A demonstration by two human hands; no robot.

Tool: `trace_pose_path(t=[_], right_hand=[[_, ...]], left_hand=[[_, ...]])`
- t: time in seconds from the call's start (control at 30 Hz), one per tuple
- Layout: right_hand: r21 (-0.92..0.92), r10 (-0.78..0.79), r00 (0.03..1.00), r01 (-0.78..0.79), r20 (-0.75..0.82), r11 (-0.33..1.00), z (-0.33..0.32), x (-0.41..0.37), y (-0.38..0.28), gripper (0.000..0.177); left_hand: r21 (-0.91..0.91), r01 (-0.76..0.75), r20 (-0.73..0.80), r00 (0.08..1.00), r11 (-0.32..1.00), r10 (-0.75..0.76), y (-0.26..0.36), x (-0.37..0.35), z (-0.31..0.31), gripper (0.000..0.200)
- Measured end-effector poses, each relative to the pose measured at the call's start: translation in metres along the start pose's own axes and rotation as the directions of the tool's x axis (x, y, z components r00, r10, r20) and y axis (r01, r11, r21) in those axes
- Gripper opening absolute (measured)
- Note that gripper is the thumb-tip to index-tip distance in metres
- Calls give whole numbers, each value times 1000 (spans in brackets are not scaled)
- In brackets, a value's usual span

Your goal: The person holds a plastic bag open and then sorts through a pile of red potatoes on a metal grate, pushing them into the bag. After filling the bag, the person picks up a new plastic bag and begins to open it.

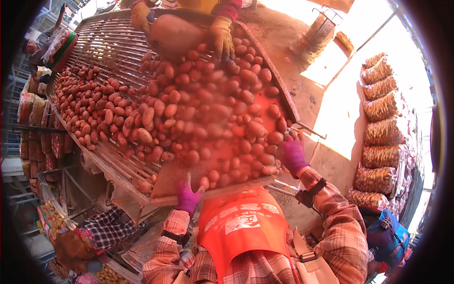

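Note:
Many red potatoes (189, 109) lie on a sloping sorting table with a slatted top (109, 40). My left hand (188, 196), in a purple glove, is at the table's near edge, its fingers apart, beside a small potato (204, 182). My right hand (294, 154), also gloved in purple, is at the right-hand corner by the end of the potato pile. Its fingers look spread and touch or nearly touch the outermost potatoes. I make out nothing held in either hand.
Opposite, a person's yellow-gloved hands (221, 38) are over the pile beside a large smooth rounded object (175, 37). Filled net bags (380, 130) line the right side. Another person in a checked sleeve (111, 227) bends at lower left. A metal rod (312, 131) juts from the table corner.

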State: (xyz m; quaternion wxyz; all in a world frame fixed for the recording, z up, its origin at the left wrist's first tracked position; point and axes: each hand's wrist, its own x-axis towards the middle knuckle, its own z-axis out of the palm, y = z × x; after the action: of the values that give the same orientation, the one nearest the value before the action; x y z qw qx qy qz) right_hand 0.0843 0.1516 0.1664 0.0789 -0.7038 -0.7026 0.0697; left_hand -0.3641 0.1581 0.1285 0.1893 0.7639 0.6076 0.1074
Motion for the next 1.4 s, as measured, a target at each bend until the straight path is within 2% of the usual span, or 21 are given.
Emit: trace_pose_path(t=[0.13, 0.2, 0.33, 0.4, 0.5, 0.53, 0.6, 0.73, 0.77, 0.8, 0.83, 0.87, 0.9, 0.97, 1.03, 1.07, 1.13, 1.2, 1.27, 1.3, 1.4], right_hand=[[162, -64, 984, 92, -168, 982, 21, -18, -91, 34], [214, -478, 878, 473, -28, 855, 53, -18, -107, 36], [181, -458, 877, 478, -144, 859, 39, -20, -60, 35], [144, -315, 942, 330, -118, 933, 24, -23, -37, 33], [104, -140, 974, 160, -176, 982, 10, 1, -14, 29], [133, -9, 976, 39, -216, 990, 8, 20, -7, 29], [225, 20, 956, 48, -293, 973, -5, 81, 3, 36], [405, -46, 978, 128, -205, 905, 18, 231, 32, 58], [409, -59, 977, 141, -207, 902, 25, 267, 29, 58], [487, 90, 992, -35, -90, 873, 29, 298, 27, 62], [536, 232, 972, -216, 39, 816, 32, 317, 22, 67], [533, 225, 973, -215, 47, 818, 27, 325, 7, 67], [256, 188, 982, -187, 22, 948, 14, 328, -18, 71], [-172, 160, 987, -153, 27, 973, 23, 331, -40, 70], [-168, 145, 975, -117, 169, 979, 8, 312, -60, 68], [-168, 115, 954, -70, 277, 983, -12, 303, -67, 66], [-157, 92, 963, -53, 252, 986, -24, 287, -56, 61], [131, 43, 898, -111, 437, 985, -49, 258, -57, 54], [37, 1, 909, -18, 416, 999, -20, 238, -53, 51], [-61, -50, 910, 82, 412, 995, -15, 226, -55, 48], [5, -5, 947, 4, 320, 1000, -14, 175, -66, 48]], left_hand=[[35, 46, 234, 971, 998, -53, 40, -1, 15, 84], [108, 103, 342, 930, 989, -134, 59, 12, 19, 83], [-6, 127, 436, 893, 992, -112, 78, 27, 42, 79], [-279, 119, 374, 928, 953, -7, 100, 33, 63, 81], [-345, 74, 401, 913, 936, 75, 147, 56, 57, 82], [-357, 85, 391, 918, 930, 67, 158, 61, 54, 82], [-770, 36, 272, 921, 637, 278, 169, 65, 48, 78], [-700, -67, 174, 949, 711, 261, 144, 63, 35, 74], [-643, -28, 136, 979, 765, 151, 125, 59, 30, 72], [-591, 19, 91, 995, 807, 44, 107, 54, 27, 69], [-664, 31, 33, 999, 747, -12, 83, 46, 33, 66], [-731, 43, -13, 997, 681, -77, 56, 34, 40, 63], [-717, 84, -15, 991, 692, -136, 35, 21, 40, 64], [-696, 156, 14, 979, 701, -204, 6, -3, 32, 64], [-756, 329, 44, 888, 566, -457, -13, -12, 22, 68], [-764, 321, 54, 896, 560, -440, -29, -7, 25, 68], [-932, 272, 150, 892, 241, -427, -52, 16, 35, 72], [-901, 235, 80, 916, 364, -393, -26, 56, 14, 73], [-853, 191, 20, 942, 486, -336, -12, 92, 4, 74], [-701, 214, 27, 962, 681, -273, -11, 104, 7, 76], [-298, 90, -10, 995, 950, -98, 1, 111, 25, 80]])
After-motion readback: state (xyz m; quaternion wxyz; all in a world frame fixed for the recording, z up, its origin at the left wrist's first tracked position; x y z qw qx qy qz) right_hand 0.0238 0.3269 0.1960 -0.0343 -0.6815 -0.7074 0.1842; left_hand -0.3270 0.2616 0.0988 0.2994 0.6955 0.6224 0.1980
